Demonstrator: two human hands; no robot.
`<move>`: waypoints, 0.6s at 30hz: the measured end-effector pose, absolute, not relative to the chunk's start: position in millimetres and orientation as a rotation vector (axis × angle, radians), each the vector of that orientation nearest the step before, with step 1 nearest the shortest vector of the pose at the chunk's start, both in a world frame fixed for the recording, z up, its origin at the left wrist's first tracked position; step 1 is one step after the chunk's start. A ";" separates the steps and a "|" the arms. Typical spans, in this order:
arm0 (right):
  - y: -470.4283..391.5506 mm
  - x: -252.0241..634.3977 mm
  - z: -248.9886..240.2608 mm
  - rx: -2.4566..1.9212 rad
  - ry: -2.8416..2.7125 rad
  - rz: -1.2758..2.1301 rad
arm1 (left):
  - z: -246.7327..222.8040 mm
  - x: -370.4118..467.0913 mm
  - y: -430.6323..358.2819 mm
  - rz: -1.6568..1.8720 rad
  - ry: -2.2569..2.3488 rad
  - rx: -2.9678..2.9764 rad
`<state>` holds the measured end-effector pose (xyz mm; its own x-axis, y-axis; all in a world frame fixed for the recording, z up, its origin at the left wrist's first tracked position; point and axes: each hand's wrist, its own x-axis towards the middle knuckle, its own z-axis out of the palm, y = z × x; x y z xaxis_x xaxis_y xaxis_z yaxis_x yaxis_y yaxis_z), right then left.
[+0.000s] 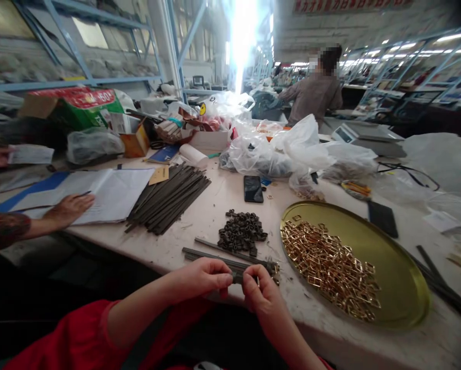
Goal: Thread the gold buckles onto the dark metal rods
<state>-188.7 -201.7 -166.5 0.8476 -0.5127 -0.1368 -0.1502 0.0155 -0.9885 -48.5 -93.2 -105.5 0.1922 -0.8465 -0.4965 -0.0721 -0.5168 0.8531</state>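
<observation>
My left hand (205,277) and my right hand (259,290) meet at the table's near edge, both pinching a thin dark metal rod (238,277) between the fingertips. Small dark rings seem threaded on the rod near its right end (271,267). Just beyond the hands lie two more loose rods (210,251) and a heap of small dark metal rings (242,232). To the right a round gold tray (400,277) holds several gold rectangular buckles (330,267).
A bundle of dark rods (168,198) lies left of centre, a black phone (253,188) beyond the rings. Another person's hand (66,209) rests on an open ledger (99,192) at left. Plastic bags (292,149), boxes and a scale (365,136) crowd the back; a person (315,95) stands behind.
</observation>
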 end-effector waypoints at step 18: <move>-196.8 -219.1 -160.3 -2.129 0.238 -0.444 | -109.0 -76.5 -84.6 -1.430 -0.860 1.728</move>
<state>-219.1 -196.8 -160.3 0.9163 -0.3324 0.2233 -0.0014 -0.5603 -0.8283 -76.5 -84.6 -109.0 0.1608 -0.8492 -0.5030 -0.0469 -0.5156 0.8555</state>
